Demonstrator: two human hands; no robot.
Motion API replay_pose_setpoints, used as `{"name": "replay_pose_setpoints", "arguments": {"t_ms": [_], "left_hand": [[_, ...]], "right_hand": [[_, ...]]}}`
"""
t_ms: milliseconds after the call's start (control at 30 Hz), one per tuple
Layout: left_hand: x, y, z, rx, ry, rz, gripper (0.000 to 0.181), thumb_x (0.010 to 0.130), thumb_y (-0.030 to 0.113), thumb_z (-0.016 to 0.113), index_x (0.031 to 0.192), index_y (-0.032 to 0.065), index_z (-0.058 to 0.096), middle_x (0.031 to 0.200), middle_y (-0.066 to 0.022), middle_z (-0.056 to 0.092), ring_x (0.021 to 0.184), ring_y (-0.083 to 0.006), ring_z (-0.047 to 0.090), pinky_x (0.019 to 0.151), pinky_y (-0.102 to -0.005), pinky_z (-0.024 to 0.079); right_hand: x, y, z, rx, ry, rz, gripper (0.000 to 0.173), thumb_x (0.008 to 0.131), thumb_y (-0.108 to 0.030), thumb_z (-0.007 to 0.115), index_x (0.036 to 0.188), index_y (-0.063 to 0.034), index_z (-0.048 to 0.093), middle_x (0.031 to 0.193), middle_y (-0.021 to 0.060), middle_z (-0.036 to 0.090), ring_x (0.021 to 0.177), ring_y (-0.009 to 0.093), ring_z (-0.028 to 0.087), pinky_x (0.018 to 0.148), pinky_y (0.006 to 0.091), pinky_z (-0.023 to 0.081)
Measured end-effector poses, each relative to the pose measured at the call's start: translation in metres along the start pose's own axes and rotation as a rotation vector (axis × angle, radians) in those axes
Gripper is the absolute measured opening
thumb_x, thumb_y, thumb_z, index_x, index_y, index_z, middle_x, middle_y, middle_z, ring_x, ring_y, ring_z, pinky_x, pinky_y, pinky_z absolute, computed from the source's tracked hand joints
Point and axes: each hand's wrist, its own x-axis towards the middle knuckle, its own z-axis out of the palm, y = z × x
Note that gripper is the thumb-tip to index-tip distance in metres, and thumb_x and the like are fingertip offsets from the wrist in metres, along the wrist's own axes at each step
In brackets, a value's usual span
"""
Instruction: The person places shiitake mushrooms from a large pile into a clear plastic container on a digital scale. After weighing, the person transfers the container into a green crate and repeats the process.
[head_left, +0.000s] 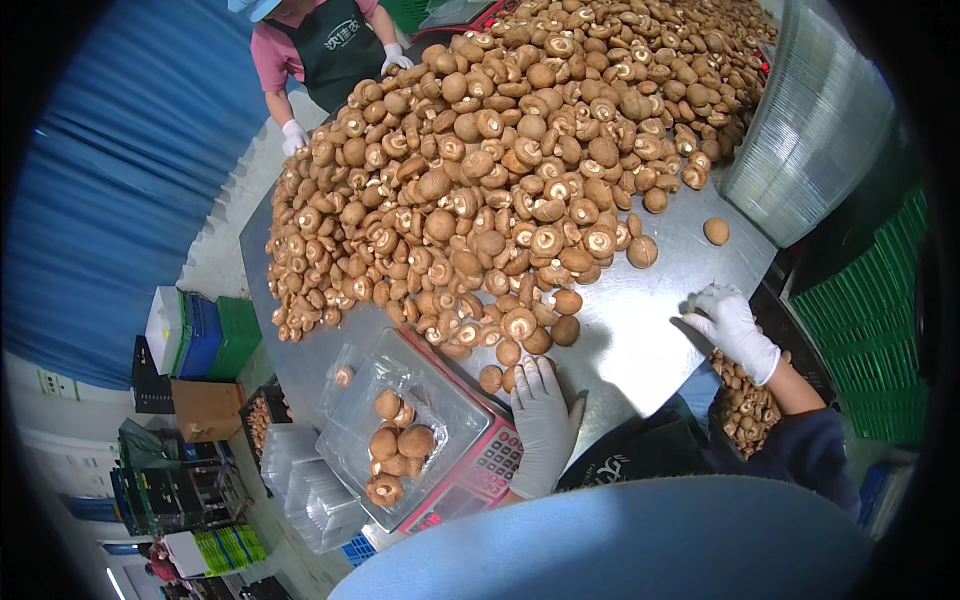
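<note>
My left hand, in a white glove, lies back up beside a red digital scale. Its fingertips reach a few loose shiitake mushrooms at the near end of a large heap, and its thumb is spread. On the scale's platform, a clear plastic tray holds several mushrooms. My right hand, also gloved, hovers by the right edge of the metal table. Its fingers are bent and its thumb stands apart, with nothing visible in its grasp.
A tall stack of clear trays stands at the table's right corner, near green crates. Mushrooms fill a container below my right arm. More clear trays are left of the scale. Across the heap stands a gloved co-worker.
</note>
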Motion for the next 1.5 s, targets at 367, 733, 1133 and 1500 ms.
{"name": "replay_pose_setpoints", "arguments": {"t_ms": [367, 733, 1133, 1500], "left_hand": [[-0.029, 0.001, -0.013, -0.027, 0.051, 0.036, 0.079, 0.086, 0.041, 0.068, 0.145, -0.0024, 0.038, 0.150, -0.0274, 0.034, 0.136, -0.0441, 0.037, 0.106, -0.0512, 0.038], [-0.042, 0.001, 0.009, -0.219, 0.072, 0.191, 0.066, 0.087, 0.029, 0.067, 0.138, -0.0057, 0.042, 0.142, -0.0273, 0.043, 0.134, -0.0421, 0.042, 0.106, -0.0482, 0.040], [-0.023, 0.002, 0.012, 0.193, 0.141, 0.032, 0.061, 0.090, 0.032, 0.060, 0.135, -0.0064, 0.046, 0.141, -0.0225, 0.047, 0.132, -0.0350, 0.045, 0.106, -0.0442, 0.040], [0.024, -0.018, 0.036, 0.390, 0.062, -0.203, 0.023, 0.089, 0.016, 0.057, 0.108, 0.0051, 0.056, 0.102, -0.0092, 0.056, 0.095, -0.0226, 0.057, 0.071, -0.0325, 0.052]], "right_hand": [[0.121, -0.105, 0.093, 0.083, 0.204, -0.073, 0.023, 0.086, -0.026, 0.064, 0.073, -0.0074, 0.063, 0.068, 0.0140, 0.063, 0.067, 0.035, 0.064, 0.068, 0.0452, 0.050], [-0.145, 0.125, -0.046, 1.022, -0.622, 0.946, 0.036, 0.090, -0.020, 0.067, 0.118, 0.0038, 0.065, 0.078, 0.0089, 0.072, 0.068, 0.020, 0.070, 0.067, 0.0280, 0.057], [0.025, -0.039, -0.003, -0.069, 0.236, -0.131, 0.012, 0.080, -0.019, 0.070, 0.080, -0.0068, 0.071, 0.083, 0.0099, 0.064, 0.080, 0.030, 0.061, 0.074, 0.0408, 0.048], [0.123, -0.151, 0.116, 0.185, 0.112, -0.601, 0.043, 0.073, -0.017, 0.073, 0.114, -0.0112, 0.061, 0.114, 0.0073, 0.059, 0.120, 0.026, 0.051, 0.107, 0.0460, 0.034]]}}
